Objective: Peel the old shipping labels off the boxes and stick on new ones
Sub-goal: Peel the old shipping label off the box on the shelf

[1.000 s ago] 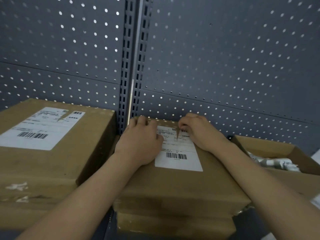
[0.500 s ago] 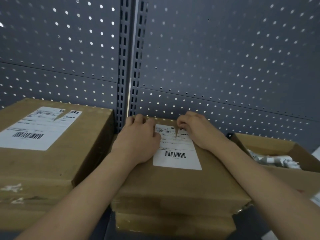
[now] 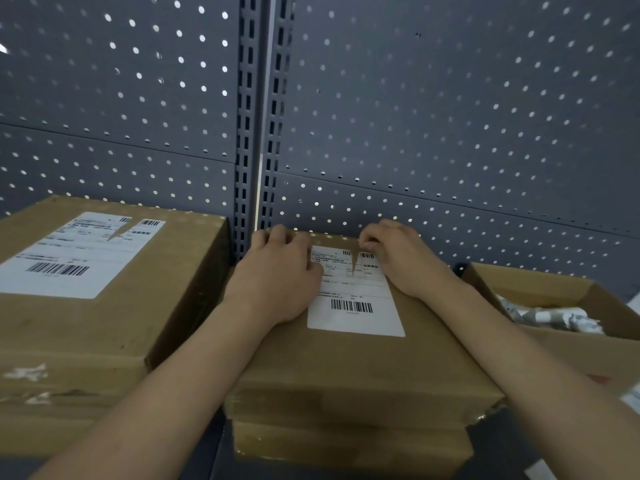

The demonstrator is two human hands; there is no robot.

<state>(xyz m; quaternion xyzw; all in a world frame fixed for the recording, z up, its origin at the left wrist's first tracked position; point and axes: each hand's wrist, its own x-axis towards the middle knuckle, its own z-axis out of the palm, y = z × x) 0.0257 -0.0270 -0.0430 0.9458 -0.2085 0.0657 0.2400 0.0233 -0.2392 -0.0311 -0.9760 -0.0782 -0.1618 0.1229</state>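
**Step in hand:** lifting the old label off the middle box. I judge it best done slow and low. Draw the pinched edge back toward the body, close to the cardboard. Work both sides of the tear together, so the notch does not run on and split the sheet.

**Right hand**: fingers curled tight, tips at the label's far edge just right of the tear. It looks to be pinching that edge, though the knuckles hide the tips from me.

**Left hand**: palm down across the label's left margin, fingers bent over the box's far edge — gripping and steadying it.

**Label:** white, barcode near its close end, lying flat on the box top.

**Box:** closed, stacked on a lower box, its back against the pegboard.

**Left box**: taller, just beside the middle one, with neither hand on it. It bears its own sticker, torn the same way.

**Open box**: to the right, holding crumpled white scraps.

No new label is in my view.
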